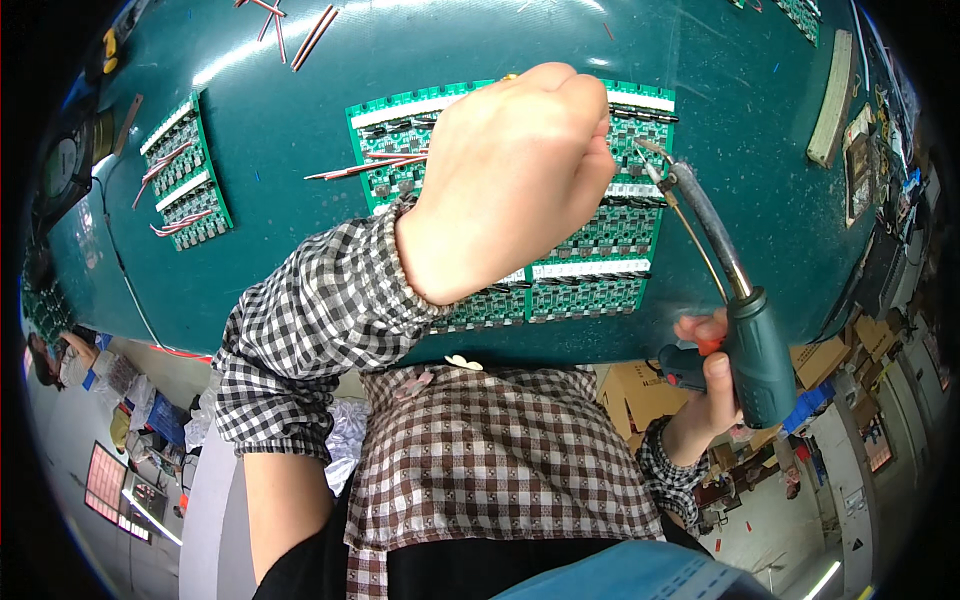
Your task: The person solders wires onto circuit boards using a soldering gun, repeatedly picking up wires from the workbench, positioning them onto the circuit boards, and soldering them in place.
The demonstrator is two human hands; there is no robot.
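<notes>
My left hand point(515, 175) is closed, knuckles up, over a large panel of green circuit boards point(590, 240). Its fingertips and whatever they pinch are hidden beneath it. Red and white wires point(370, 166) stick out from beside that hand past the panel's left edge. In my right hand point(715, 385) is a dark green soldering gun point(762, 355), fingers wrapped round its handle. Its bent metal tip and a thin feed tube point(700, 245) reach the right part of the panel, close to my left fingers. Black wires point(640, 115) run in rows along white strips on the panel.
A smaller green board panel point(187, 175) with red and white wires lies to the left on the green mat point(280, 130). Loose brown-red wires point(315, 38) are at the far edge. A pale bar point(832, 100) and a worn metal-edged block point(858, 165) stand at the right.
</notes>
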